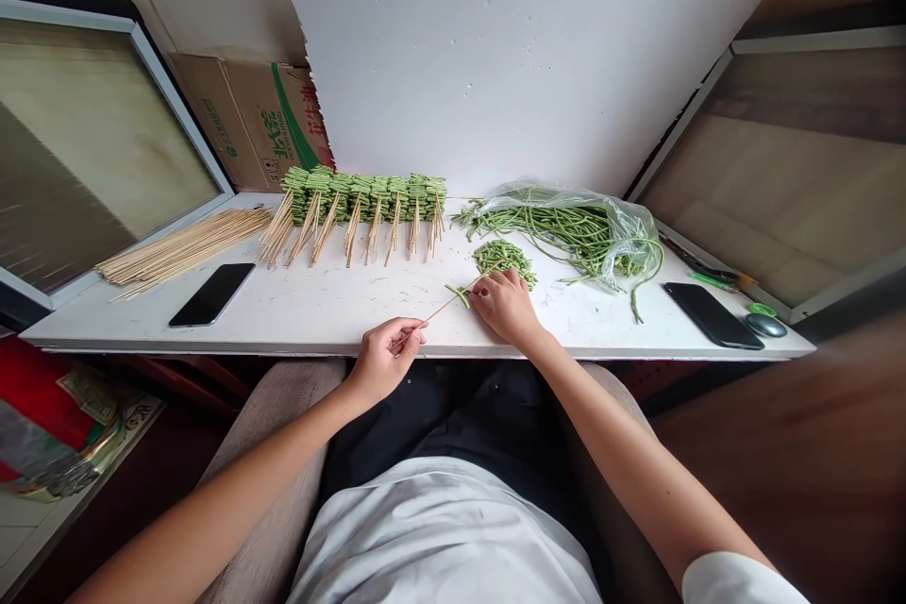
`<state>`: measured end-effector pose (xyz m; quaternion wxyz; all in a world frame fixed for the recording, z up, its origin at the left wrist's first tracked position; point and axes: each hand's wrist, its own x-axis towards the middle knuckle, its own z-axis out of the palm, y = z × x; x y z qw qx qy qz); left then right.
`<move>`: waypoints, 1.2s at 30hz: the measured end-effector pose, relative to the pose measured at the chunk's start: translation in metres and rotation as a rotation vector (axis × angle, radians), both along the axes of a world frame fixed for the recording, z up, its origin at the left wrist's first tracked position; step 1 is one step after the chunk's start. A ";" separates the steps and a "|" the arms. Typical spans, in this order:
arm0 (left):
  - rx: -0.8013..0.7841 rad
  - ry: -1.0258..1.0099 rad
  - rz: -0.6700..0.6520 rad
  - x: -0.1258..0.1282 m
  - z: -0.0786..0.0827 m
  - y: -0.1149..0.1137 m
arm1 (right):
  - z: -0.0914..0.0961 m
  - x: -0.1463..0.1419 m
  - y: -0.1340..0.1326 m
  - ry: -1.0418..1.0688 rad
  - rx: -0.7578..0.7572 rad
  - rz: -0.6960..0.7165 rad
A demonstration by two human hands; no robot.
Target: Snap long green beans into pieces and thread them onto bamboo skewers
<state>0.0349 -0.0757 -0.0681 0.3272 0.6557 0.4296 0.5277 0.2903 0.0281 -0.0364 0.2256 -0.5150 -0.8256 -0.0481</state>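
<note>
My left hand (387, 357) is closed around the lower part of a thin wooden skewer (443, 307), which slants up to the right. A short cut piece of green bean (458, 294) sits across the skewer near its far end. My right hand (505, 305) is closed at that end, its fingertips pinched beside the bean piece; what lies between them is partly hidden. Just behind the right hand is a small pile of cut green beans (504, 255). Finished bean skewers (364, 198) stand stacked in a row at the back, their bare sticks pointing toward me.
Loose bare skewers (188, 245) lie at the left, behind a black phone (212, 294). Long green beans (566, 222) spill from a clear plastic bag (641, 231) at the right. Another dark phone (713, 315) and a computer mouse (765, 326) rest near the right edge. A white board (510, 47) stands behind.
</note>
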 end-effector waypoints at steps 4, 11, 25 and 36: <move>-0.009 0.008 0.000 -0.001 0.001 -0.001 | 0.002 0.001 -0.002 -0.037 -0.004 0.013; -0.011 -0.011 -0.003 -0.001 0.001 0.000 | 0.004 -0.002 -0.001 0.060 -0.060 -0.026; -0.001 -0.020 0.025 -0.008 0.001 0.005 | 0.019 0.010 -0.004 -0.050 -0.136 0.080; 0.085 0.049 0.078 -0.020 0.004 0.010 | 0.021 0.017 0.000 0.286 -0.202 0.158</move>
